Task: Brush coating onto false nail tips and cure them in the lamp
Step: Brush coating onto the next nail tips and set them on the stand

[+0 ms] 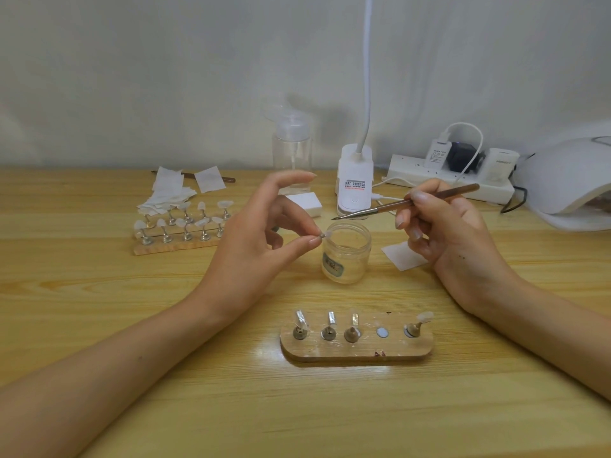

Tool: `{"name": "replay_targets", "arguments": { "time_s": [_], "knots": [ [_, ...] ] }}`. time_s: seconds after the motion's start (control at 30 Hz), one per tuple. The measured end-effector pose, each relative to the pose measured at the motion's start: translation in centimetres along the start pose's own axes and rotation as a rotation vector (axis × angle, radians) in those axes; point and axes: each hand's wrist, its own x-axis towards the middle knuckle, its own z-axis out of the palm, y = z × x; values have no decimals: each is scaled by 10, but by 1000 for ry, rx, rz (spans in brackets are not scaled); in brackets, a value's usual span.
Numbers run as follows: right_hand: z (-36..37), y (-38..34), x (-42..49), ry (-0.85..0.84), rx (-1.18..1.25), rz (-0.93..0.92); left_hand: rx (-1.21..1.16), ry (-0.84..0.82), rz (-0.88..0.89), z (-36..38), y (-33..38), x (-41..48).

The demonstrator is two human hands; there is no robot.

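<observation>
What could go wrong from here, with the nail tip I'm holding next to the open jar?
1. The left hand only pinches the nail tip by its small stand, right at the rim of the open jar; a slip might drop it in.
2. The brush in the right hand points toward the jar; any coating on it could drip onto the table.

On a pale wooden table (99, 292), a rounded wooden board (357, 350) is set near, a clear plastic jar (347, 259) at centre, white square wipes (168, 193) far left, a white domed lamp (568, 180) far right.
</observation>
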Motion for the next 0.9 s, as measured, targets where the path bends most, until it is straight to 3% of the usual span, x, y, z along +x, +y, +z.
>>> {"name": "replay_targets", "arguments": {
  "time_s": [0.23, 0.9],
  "knots": [
    [0, -1, 1, 26, 89, 22, -7, -11, 7, 0, 0, 0],
    [7, 2, 8, 54, 51, 100, 14, -8, 18, 1, 2, 0]
  ]
}}
